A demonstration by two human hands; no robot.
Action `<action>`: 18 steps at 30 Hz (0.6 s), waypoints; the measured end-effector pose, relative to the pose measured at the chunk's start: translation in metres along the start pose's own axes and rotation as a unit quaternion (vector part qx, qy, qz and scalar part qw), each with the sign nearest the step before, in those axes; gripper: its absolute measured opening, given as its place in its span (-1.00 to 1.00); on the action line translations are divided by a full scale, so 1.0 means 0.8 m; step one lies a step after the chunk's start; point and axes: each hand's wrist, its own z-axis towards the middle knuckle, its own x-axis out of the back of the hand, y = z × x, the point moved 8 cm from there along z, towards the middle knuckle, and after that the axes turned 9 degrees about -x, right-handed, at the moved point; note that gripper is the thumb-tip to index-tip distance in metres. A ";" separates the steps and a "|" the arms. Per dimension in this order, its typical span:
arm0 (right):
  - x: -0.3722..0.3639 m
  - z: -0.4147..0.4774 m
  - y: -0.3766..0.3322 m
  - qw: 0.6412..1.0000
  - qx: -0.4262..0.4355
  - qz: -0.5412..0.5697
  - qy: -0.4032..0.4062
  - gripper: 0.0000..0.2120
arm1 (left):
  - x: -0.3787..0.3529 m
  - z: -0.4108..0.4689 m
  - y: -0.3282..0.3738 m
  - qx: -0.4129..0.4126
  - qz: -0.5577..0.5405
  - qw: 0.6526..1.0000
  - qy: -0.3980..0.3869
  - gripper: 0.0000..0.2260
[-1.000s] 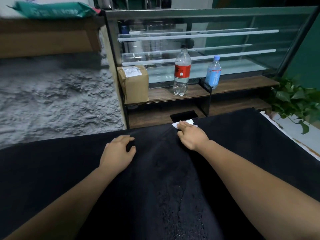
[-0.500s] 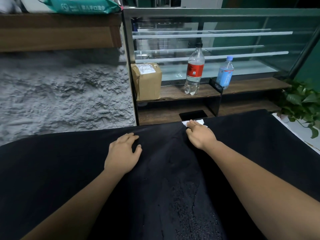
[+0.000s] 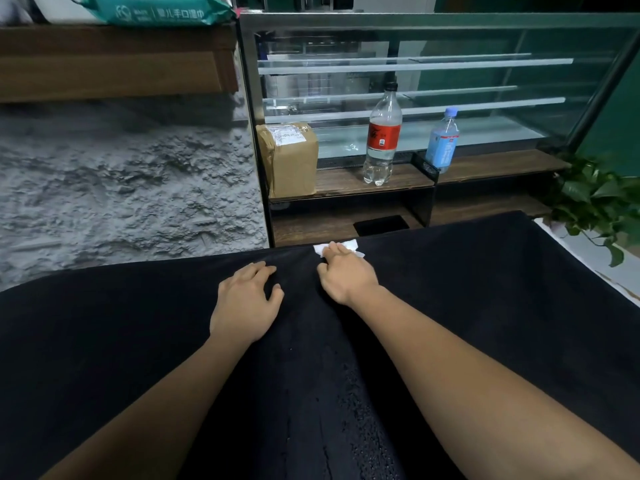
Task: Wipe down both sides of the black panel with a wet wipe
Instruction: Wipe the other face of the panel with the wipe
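A small shop or café, seen from behind the counter.
A long glass display case (image 3: 485, 39) with bare glass shelves (image 3: 415, 65) stands on a wooden ledge (image 3: 346, 183). On the ledge are a taped parcel (image 3: 289, 157) and two drink bottles (image 3: 382, 133). Beside it are a rough grey plaster wall (image 3: 121, 188) and a green pot plant (image 3: 595, 199).

A brown cardboard parcel with a white label (image 3: 289, 157) stands on the dark wooden shelf (image 3: 346, 183) before the glass display case (image 3: 433, 81), and near it are two bottles: a tall clear one with a red label (image 3: 382, 136) and a smaller blue one (image 3: 443, 140). To the right is a leafy green plant (image 3: 595, 199). To the left, a rough grey plaster wall (image 3: 121, 185) runs under a wooden ledge (image 3: 114, 60) bearing a teal plastic packet (image 3: 156, 10).
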 end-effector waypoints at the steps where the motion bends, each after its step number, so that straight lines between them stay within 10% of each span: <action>1: -0.003 -0.004 -0.009 1.000 0.008 0.001 -0.002 -0.45 | 0.000 0.001 0.000 0.000 0.000 1.000 0.002 -0.55; 18: -0.006 -0.054 -0.030 0.986 0.160 -0.026 -0.046 -0.51 | 0.003 -0.001 -0.001 0.000 -0.007 1.000 0.009 -0.58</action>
